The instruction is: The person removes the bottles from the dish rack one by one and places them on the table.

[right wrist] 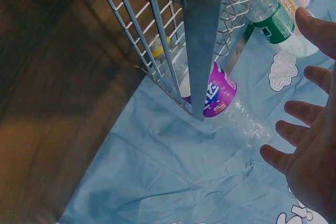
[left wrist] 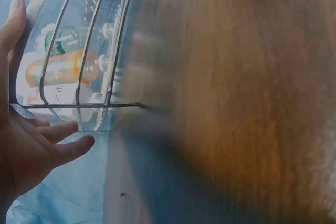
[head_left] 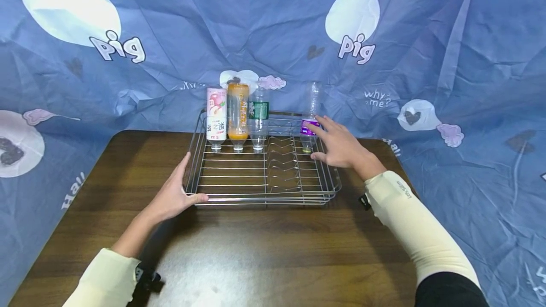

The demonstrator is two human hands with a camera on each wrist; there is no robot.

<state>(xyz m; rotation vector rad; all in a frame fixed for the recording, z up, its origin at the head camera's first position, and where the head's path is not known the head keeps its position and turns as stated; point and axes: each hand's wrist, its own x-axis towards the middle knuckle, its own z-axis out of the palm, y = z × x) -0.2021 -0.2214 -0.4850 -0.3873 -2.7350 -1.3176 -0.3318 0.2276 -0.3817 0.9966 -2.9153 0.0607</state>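
A metal wire rack (head_left: 239, 198) stands on the table with several bottles upside down in it. At its left are a pink-and-white bottle (head_left: 216, 115), an orange bottle (head_left: 238, 110) and a clear green-labelled bottle (head_left: 258, 112). A clear purple-labelled bottle (right wrist: 223, 95) with a yellow cap stands near the right end. My left hand (head_left: 170, 198) is at the rack's front left corner, thumb along the front rim and fingers extended beside the left side. My right hand (head_left: 341, 146), fingers spread and nothing in its grasp, is beside the purple-labelled bottle, overlapping it in the head view.
The brown wooden table (head_left: 256, 250) extends in front of the rack and to both sides. A blue cloth with pig prints (head_left: 273, 22) hangs behind the table. Wavy wire dividers (head_left: 283, 165) run front to back inside the rack.
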